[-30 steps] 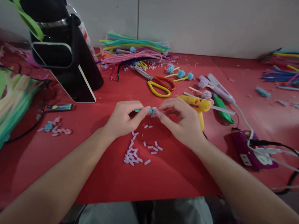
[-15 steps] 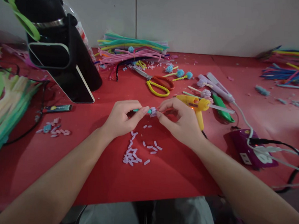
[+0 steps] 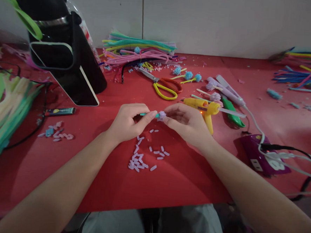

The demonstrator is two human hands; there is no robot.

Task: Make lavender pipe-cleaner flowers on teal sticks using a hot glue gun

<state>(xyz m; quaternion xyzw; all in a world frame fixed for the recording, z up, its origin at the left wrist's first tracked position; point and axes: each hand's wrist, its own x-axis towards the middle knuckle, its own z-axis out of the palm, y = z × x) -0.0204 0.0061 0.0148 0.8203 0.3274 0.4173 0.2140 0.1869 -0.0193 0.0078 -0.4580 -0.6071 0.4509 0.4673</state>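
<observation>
My left hand [image 3: 128, 123] pinches a teal fuzzy stem [image 3: 144, 114]; my right hand [image 3: 188, 123] pinches its lilac tuft [image 3: 161, 115], above lilac bits [image 3: 142, 158].

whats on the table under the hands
Lilac pieces lie on the red table below the left hand and right hand holding a teal stem; beneath the palms is covered.

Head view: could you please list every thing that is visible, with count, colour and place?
stem: one, green, centre
tuft: one, lilac, on stem tip
cut pieces: many, lilac, below stem
glue gun: one, yellow, right of centre
scissors: one, yellow and red, behind centre
pipe cleaners: one bundle, mixed, by wall
power strip: one, purple, far right
table: one, red, underneath everything
left hand: one, grips stem
right hand: one, pinches tuft
</observation>
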